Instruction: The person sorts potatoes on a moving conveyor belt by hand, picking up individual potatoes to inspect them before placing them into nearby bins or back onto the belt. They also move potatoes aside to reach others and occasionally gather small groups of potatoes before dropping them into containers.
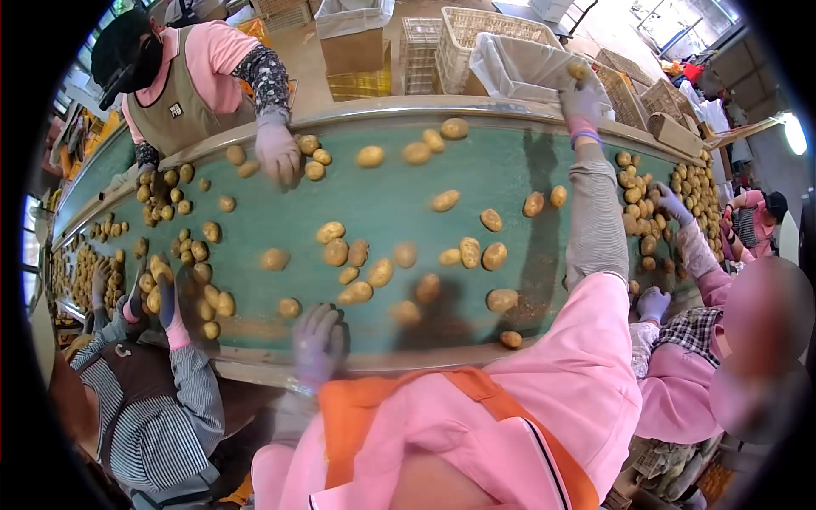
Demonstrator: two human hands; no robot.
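Daylight is pouring in from a bright opening (680,30) at the upper right, and a lamp (795,133) is glaring white at the right edge. The green belt (280,204) is lying evenly lit. The outstretched arm (595,212) is casting a soft shadow (537,255) across it. The nearest potatoes (406,313) and the left hand (319,344) are smearing with motion blur. The lens is bending the belt's rim into a curve, and black corners are closing round the view.

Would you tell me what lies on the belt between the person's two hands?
Scattered potatoes on the green belt, as the head view shows.
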